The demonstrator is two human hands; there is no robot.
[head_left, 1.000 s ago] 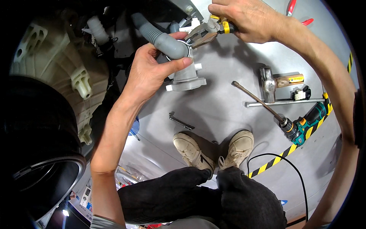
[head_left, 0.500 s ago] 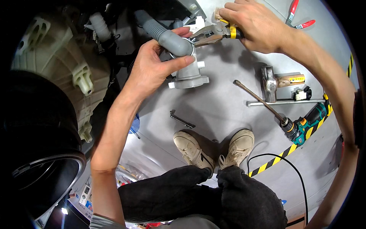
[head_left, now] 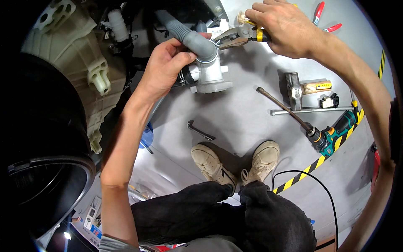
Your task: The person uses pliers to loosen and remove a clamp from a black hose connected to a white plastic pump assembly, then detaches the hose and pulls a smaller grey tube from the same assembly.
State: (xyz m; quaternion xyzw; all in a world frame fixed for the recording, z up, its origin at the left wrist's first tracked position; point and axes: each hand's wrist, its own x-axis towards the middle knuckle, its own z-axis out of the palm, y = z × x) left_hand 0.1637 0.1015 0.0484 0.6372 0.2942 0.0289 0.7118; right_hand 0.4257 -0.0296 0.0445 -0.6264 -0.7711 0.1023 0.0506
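Observation:
My left hand [head_left: 157,69] is closed around the side of a grey corrugated hose [head_left: 195,43], thumb and fingers at its bent end. That end sits over the neck of a light grey plastic pump housing [head_left: 210,77]. Around the joint runs a thin wire hose clamp [head_left: 208,61]. My right hand [head_left: 289,29] grips a pair of pliers [head_left: 239,35] with yellow and black handles. Their jaws reach the clamp's ends beside the hose bend; whether they pinch the wire is too small to tell.
At left stand a pale plastic tub [head_left: 63,54] and a black round door seal [head_left: 46,117]. On the floor at right lie a hammer [head_left: 296,90], a metal bar [head_left: 294,112], a green cordless drill [head_left: 329,140] and red-handled pliers [head_left: 320,12]. A small dark metal part [head_left: 201,130] lies before my shoes.
My left thumb has moved from the front of the hose bend back to its left side, uncovering the clamp. The hose and housing have shifted slightly; the pliers stay at the clamp.

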